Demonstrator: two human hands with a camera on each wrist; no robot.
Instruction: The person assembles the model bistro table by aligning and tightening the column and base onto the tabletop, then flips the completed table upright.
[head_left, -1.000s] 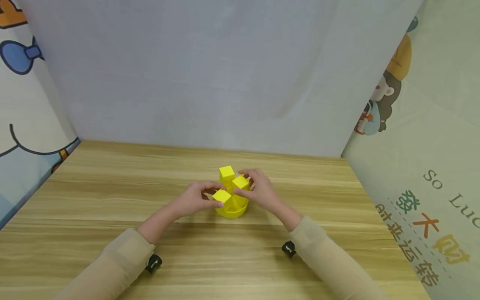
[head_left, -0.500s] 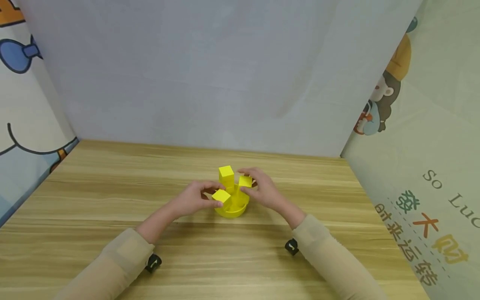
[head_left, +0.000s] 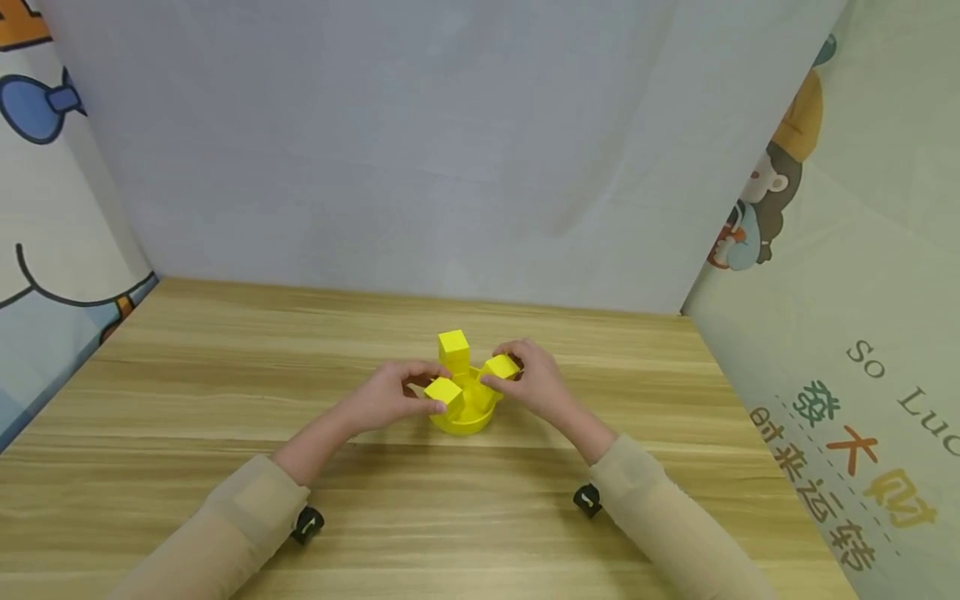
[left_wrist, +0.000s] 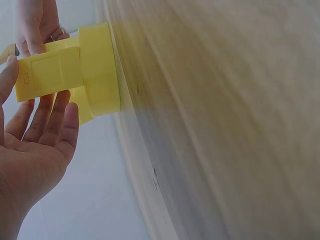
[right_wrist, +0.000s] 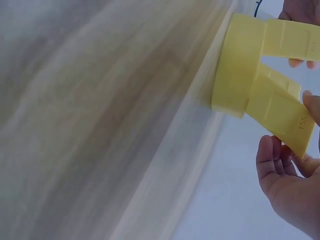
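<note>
A round yellow dish-like base [head_left: 463,428] stands on the table, with three square-ended yellow blocks rising from it. My left hand [head_left: 384,400] pinches the left block [head_left: 444,393] between thumb and fingers; this block [left_wrist: 45,75] bears the number 152 in the left wrist view. With thumb and fingers, my right hand [head_left: 538,385] grips the right block [head_left: 501,366]. That block [right_wrist: 280,110] leans outward from the base [right_wrist: 237,65] in the right wrist view, its lower end against the base. The back block [head_left: 453,348] stands upright, untouched. How the blocks' lower ends fit is hidden.
The wood-grain table [head_left: 262,358] runs back to a plain grey-white cloth [head_left: 420,167]. Printed cloths hang at the left [head_left: 67,192] and right [head_left: 825,275]. Black wrist devices [head_left: 307,525] sit beneath both sleeves.
My right hand has moved to the right, and the block in it has gone from near upright to leaning outward. My left hand and its block have stayed in place.
</note>
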